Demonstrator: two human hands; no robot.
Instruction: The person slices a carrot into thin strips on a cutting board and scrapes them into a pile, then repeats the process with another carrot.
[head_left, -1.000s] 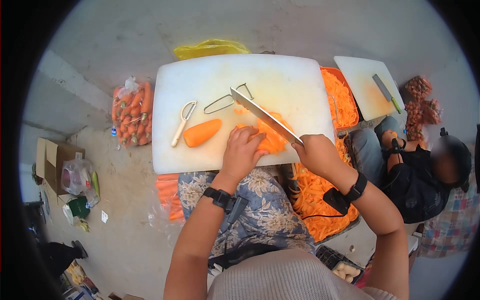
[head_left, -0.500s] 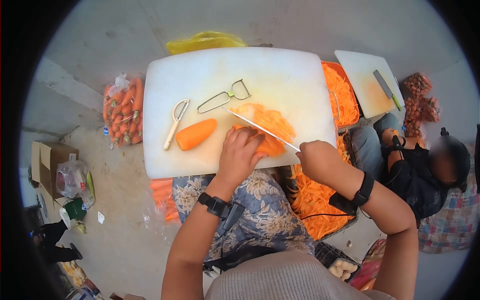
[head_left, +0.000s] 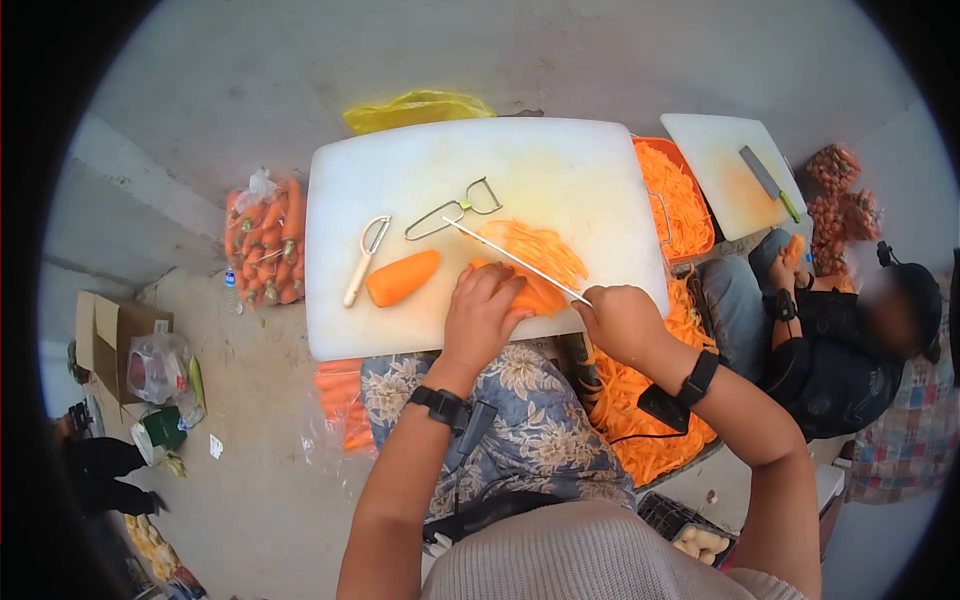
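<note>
Orange carrot slices [head_left: 544, 254] lie near the centre of the frame, on a big white plastic cutting board [head_left: 430, 155]. I've got my left hand [head_left: 482, 312] clamped over their near-left end, fingers curled, thumb tucked against them. My right hand [head_left: 622, 320] is closed round a metal-bladed knife [head_left: 515, 261], blade slanting up-left across the slices. Left of them, a whole peeled carrot [head_left: 403, 278] sits beside a cream-handled peeler [head_left: 358, 277].

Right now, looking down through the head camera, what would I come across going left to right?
Cardboard box → bag of whole carrots → pale-handled peeler → left hand → right hand → green-handled knife → bags of small reddish produce.
</note>
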